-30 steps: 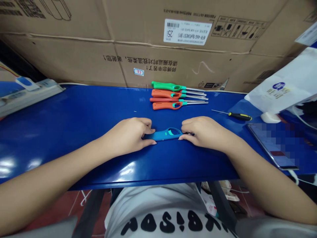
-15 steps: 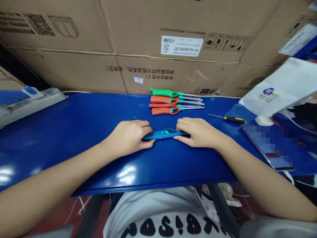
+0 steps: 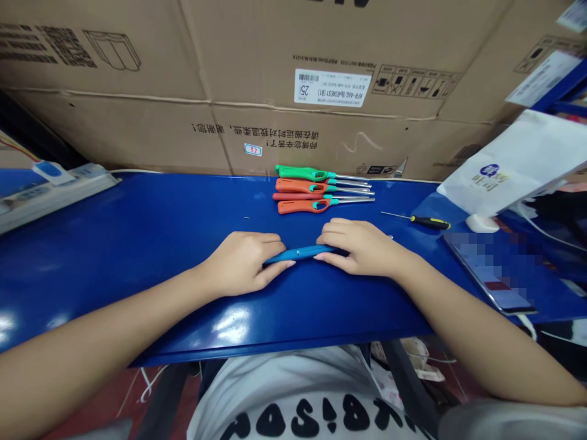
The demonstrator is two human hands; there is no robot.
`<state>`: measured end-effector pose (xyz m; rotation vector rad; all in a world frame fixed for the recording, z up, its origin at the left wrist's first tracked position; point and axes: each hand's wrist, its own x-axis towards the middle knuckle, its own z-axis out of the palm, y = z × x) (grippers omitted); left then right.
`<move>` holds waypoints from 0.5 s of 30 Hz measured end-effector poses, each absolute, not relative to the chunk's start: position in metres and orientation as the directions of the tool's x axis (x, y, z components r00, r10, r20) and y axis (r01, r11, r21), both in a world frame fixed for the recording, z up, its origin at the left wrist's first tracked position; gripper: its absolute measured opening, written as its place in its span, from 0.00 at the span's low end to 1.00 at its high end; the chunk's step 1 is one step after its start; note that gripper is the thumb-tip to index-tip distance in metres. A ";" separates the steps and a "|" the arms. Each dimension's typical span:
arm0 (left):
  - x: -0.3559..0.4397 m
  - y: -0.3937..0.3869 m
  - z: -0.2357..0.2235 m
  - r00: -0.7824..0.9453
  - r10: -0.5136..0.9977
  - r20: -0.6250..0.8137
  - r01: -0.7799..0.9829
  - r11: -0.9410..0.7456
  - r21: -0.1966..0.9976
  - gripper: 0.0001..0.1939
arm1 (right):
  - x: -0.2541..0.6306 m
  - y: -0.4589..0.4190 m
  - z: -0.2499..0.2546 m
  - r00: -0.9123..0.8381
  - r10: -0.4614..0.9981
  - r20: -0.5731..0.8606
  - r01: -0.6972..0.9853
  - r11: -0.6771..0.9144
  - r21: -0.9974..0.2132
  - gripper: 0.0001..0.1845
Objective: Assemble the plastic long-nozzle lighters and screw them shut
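A blue long-necked lighter [image 3: 301, 252] lies across between my two hands, just over the blue table, its narrow edge turned up toward me. My left hand [image 3: 250, 261] is closed around its handle end, with the thumb along the near side. At the other end, my right hand [image 3: 360, 246] grips the part by the neck, fingers on the far side and thumb on the near side. Most of the metal neck is hidden by the right hand; a small tip shows beyond it. Behind the hands lie several similar lighters, one green [image 3: 300, 173] and others orange [image 3: 302, 206].
A screwdriver [image 3: 430, 222] and a phone [image 3: 488, 275] lie on the blue table [image 3: 183, 214] at right, near a white charger [image 3: 481, 223] and a white paper bag [image 3: 513, 162]. A power strip [image 3: 55, 198] is at left. A large cardboard box [image 3: 257, 73] stands behind.
The blue lighter has been turned about its length: its trigger loop showed before, and now the narrow edge faces up. Both hands keep their hold. The view has shifted slightly.
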<state>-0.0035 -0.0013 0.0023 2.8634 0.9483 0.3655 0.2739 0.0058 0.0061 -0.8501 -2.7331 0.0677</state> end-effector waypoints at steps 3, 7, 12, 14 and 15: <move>-0.002 -0.005 0.001 0.783 0.589 0.198 0.552 -0.806 0.216 0.19 | 0.273 0.004 0.002 -0.805 0.501 0.318 0.485 0.864 -0.136 0.15; -0.001 -0.005 0.000 0.788 0.579 0.210 0.539 -0.813 0.220 0.18 | 0.273 0.003 0.002 -0.796 0.488 0.358 0.472 0.871 -0.136 0.15; 0.000 -0.005 -0.003 0.800 0.547 0.246 0.531 -0.837 0.134 0.18 | 0.267 0.001 0.001 -0.803 0.508 0.312 0.476 0.862 -0.176 0.14; 0.001 -0.007 -0.004 0.813 0.531 0.238 0.516 -0.847 0.127 0.18 | 0.262 -0.001 -0.001 -0.821 0.493 0.289 0.453 0.870 -0.197 0.13; 0.002 -0.009 -0.004 0.816 0.531 0.228 0.511 -0.848 0.143 0.18 | 0.260 -0.003 -0.001 -0.825 0.488 0.284 0.448 0.872 -0.197 0.14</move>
